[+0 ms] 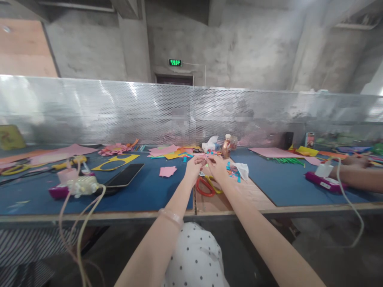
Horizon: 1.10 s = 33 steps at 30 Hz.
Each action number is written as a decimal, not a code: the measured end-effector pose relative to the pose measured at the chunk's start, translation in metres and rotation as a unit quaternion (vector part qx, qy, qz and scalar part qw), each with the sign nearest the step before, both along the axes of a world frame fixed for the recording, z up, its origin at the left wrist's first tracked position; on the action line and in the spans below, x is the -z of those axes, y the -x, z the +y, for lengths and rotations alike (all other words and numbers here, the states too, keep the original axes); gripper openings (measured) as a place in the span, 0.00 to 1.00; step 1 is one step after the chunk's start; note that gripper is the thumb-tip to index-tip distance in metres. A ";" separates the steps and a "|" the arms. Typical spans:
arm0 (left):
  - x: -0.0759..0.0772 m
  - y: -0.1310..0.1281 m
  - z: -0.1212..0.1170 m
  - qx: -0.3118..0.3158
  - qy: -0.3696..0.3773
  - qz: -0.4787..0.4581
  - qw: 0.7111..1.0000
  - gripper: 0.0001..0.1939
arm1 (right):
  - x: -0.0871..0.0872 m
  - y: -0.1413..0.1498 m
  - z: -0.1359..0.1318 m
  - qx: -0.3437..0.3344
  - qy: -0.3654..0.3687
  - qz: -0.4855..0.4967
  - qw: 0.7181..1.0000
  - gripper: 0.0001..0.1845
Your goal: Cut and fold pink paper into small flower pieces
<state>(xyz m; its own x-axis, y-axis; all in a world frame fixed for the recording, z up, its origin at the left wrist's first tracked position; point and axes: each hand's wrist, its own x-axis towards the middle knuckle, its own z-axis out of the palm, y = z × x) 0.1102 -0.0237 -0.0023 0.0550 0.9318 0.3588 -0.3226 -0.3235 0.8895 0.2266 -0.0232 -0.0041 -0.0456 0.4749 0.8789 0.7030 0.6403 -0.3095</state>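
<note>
My left hand (195, 164) and my right hand (217, 164) meet above the middle of the table, fingers closed and tips together. Between the fingertips is a small pink piece (206, 157) that looks like paper; the fingers hide most of it. Just below my hands lie scissors with red-orange handles (205, 187), their blades partly hidden under my right hand. Yellow handles (214, 185) show beside them. Small blue and pink paper scraps (233, 172) are scattered right of my right hand. A few pink paper pieces (168, 171) lie left of my left hand.
A phone (125, 175), a yellow sheet with round cut-outs (116, 162) and a corded glue gun (80, 184) are on the left. Behind my hands stands a brown bottle (226, 146). Another person's arm (359, 175) rests at right beside a purple box (324, 182).
</note>
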 end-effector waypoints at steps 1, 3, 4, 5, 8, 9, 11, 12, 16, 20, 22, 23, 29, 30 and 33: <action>0.000 0.000 0.000 0.002 -0.002 0.004 1.000 0.13 | 0.000 -0.001 0.000 0.001 -0.002 0.001 1.000 0.09; 0.001 0.000 0.000 0.009 -0.009 0.014 1.000 0.13 | 0.000 -0.002 0.001 0.006 -0.012 0.005 1.000 0.09; 0.001 -0.001 0.001 0.012 -0.010 0.019 1.000 0.13 | 0.000 -0.002 0.002 0.010 -0.018 0.006 1.000 0.09; 0.002 -0.001 0.001 0.012 -0.008 0.024 1.000 0.14 | 0.001 -0.003 0.002 0.013 -0.023 0.002 1.000 0.08; 0.002 -0.002 0.002 -0.008 0.007 0.028 1.000 0.15 | 0.002 -0.003 0.003 0.021 -0.033 -0.016 0.999 0.08; 0.002 -0.002 0.002 -0.013 0.009 0.025 1.000 0.15 | 0.002 -0.003 0.003 0.023 -0.035 -0.019 0.999 0.07; 0.001 -0.002 0.001 -0.019 0.009 0.015 1.000 0.16 | 0.002 -0.002 0.004 0.021 -0.034 -0.019 0.999 0.07; 0.000 -0.002 0.000 -0.020 0.010 0.007 1.000 0.16 | 0.002 -0.002 0.003 0.018 -0.032 -0.015 0.999 0.07; -0.002 -0.001 -0.001 -0.015 0.039 -0.050 0.998 0.16 | 0.001 0.000 0.000 -0.003 -0.016 -0.005 1.000 0.08; -0.002 0.000 0.000 -0.001 0.058 -0.086 0.995 0.16 | -0.001 0.002 -0.004 -0.011 -0.014 -0.010 1.000 0.10; -0.002 0.000 0.000 0.005 0.059 -0.090 0.994 0.16 | -0.002 0.003 -0.005 -0.006 -0.021 -0.015 1.000 0.10; -0.001 -0.001 0.000 0.008 0.060 -0.090 0.994 0.16 | -0.002 0.003 -0.005 -0.004 -0.024 -0.018 1.000 0.09; 0.000 -0.002 0.001 0.012 0.056 -0.087 0.995 0.13 | -0.001 0.002 -0.004 -0.008 -0.011 -0.024 1.000 0.09; 0.000 -0.002 0.002 0.014 0.053 -0.089 0.995 0.12 | 0.000 0.001 -0.003 -0.012 -0.002 -0.021 1.000 0.09; -0.001 -0.002 0.002 0.030 0.049 -0.097 0.994 0.11 | 0.001 0.000 0.002 -0.002 0.011 0.006 1.000 0.11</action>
<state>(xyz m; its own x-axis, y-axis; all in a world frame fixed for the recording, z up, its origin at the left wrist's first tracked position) 0.1119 -0.0215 -0.0015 0.0497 0.9599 0.2760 -0.5062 -0.2140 0.8355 0.2264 -0.0211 -0.0055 -0.0369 0.4945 0.8684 0.6973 0.6352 -0.3321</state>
